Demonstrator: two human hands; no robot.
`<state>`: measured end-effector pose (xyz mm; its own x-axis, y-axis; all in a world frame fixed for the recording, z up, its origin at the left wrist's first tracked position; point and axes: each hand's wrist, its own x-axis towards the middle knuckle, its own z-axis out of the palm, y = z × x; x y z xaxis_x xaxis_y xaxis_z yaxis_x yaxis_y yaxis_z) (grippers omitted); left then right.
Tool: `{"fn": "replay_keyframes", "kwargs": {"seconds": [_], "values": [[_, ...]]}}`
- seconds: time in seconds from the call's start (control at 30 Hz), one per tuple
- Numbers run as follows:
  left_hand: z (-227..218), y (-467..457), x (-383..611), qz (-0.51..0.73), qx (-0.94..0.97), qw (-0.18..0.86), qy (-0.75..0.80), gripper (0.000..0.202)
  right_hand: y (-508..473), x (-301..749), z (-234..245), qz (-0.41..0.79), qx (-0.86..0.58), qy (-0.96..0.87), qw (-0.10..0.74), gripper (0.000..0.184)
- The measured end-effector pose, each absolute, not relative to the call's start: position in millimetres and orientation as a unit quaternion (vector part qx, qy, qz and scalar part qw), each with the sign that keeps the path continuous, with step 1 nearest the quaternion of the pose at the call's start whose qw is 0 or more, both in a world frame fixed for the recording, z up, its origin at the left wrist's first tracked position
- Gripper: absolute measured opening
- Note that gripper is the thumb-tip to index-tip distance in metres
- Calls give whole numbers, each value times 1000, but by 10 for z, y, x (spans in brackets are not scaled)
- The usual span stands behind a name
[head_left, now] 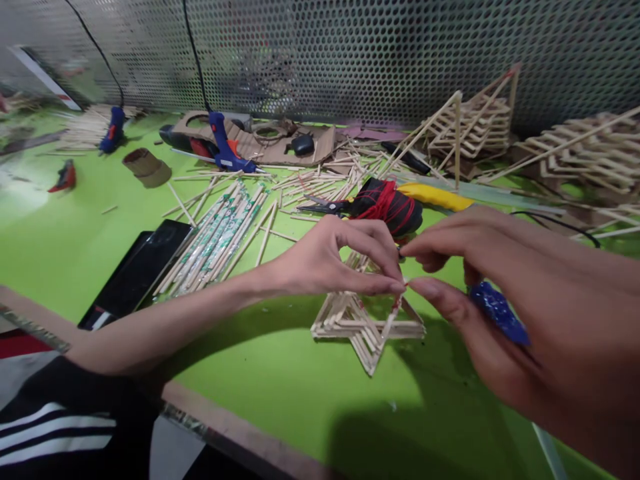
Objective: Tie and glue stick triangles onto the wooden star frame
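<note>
A six-pointed star frame [371, 347] of stacked thin wooden sticks lies on the green tabletop, with red thread [397, 304] wound at its upper right. Over that part, my left hand [345, 257] is closed in a pinch, thumb and fingertips on a bit of red thread. My right hand [530, 307] comes in from the right, its thumb tip almost touching the left fingertips. A shiny, crinkled blue object [500, 313] is tucked in the right palm, partly hidden by the fingers. My hands cover the star's far points.
Behind the hands sit a dark spool wound with red thread [385, 205], scissors [327, 207] and a yellow handle [435, 195]. Wrapped sticks [213, 240] lie left, beside a black phone [145, 267]. Blue glue guns [225, 147] and stick structures [470, 130] stand near the perforated metal panel [350, 60].
</note>
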<state>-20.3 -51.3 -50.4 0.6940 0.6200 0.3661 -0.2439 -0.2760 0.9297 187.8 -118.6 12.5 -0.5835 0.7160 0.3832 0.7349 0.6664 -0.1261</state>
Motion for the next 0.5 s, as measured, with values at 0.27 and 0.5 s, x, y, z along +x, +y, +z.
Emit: {"fn": "replay_keyframes", "kwargs": {"seconds": [0.27,0.5], "values": [[-492,-533,-174,384,716,565,143,12,-1066,1801,45,-27,-381,-912,152,36],[-500,-534,-190,393,715,558,150,9,-1033,1809,-2,-45,-350,-925,140,24]]}}
